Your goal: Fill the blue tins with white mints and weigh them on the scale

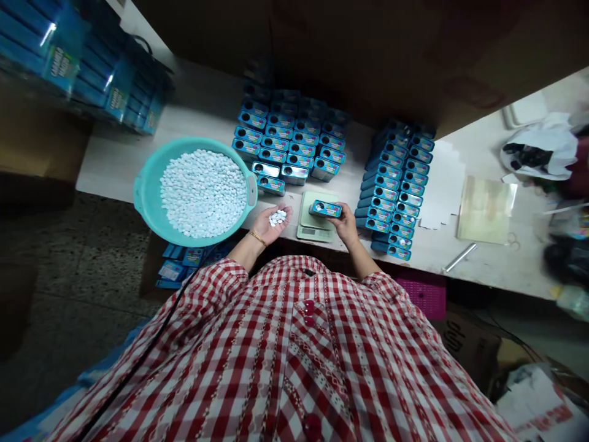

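Observation:
My left hand (269, 228) is palm up, its fingers curved around a small heap of white candies (277, 218). Close on its left stands a turquoise basin (143, 191) filled with many more of these candies. My right hand (345, 222) grips a small blue tin (326, 209) by its right end. The tin is over a pale green kitchen scale (307, 230); whether it rests on the plate I cannot tell. White shows at the round hole in the tin's top. The scale's display is too small to read.
Several rows of blue tins (275, 143) stand behind the scale, and another block of tins (385, 178) is to the right. Further right lie a metal tube (460, 258) and a clear plastic sheet (486, 209). A cardboard wall (345, 61) rises behind the table.

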Motion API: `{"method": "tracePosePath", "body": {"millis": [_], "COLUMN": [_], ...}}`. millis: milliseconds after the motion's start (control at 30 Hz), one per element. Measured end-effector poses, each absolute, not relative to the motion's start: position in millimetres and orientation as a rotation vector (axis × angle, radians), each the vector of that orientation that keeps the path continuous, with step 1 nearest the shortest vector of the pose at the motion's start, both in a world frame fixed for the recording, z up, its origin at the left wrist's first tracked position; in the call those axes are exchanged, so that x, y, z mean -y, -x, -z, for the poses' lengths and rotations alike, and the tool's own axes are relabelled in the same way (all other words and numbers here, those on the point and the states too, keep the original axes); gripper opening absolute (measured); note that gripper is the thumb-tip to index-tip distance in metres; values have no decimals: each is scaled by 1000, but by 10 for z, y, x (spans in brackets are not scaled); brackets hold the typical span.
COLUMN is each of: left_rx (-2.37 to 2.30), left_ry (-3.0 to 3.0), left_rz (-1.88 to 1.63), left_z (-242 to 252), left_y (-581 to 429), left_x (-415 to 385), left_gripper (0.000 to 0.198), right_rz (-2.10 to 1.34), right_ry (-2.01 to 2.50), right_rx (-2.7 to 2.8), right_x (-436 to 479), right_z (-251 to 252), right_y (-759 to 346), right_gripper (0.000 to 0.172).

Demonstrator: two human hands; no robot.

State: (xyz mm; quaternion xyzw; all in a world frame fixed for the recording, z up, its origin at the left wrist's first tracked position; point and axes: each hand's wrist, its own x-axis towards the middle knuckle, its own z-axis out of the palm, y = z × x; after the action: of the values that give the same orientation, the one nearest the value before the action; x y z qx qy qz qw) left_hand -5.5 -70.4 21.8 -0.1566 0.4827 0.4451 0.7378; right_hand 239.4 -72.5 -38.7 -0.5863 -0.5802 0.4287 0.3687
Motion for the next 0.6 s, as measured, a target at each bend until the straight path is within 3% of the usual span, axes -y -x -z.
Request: {"method": "tracePosePath", "body": {"millis": [167,367,600], "left_rx": [-1027,-1012,-1109], "left_ry": [273,382,446], "left_rz": [-896,-848,-756], "left_z": [-290,-213,-147], "left_y": [71,100,254], "left_x": [944,1272,1438], "left_gripper": [24,27,24], "right_rz": [-644,-714,-775], "right_ry": [1486,1220,997], "right_rx": [2061,2806,2955], "right_x": [1001,1215,1296], "right_z": [-174,-445,-346], "right_y": [-2127,-1272,-1101], "right_gripper": [40,28,23]}}
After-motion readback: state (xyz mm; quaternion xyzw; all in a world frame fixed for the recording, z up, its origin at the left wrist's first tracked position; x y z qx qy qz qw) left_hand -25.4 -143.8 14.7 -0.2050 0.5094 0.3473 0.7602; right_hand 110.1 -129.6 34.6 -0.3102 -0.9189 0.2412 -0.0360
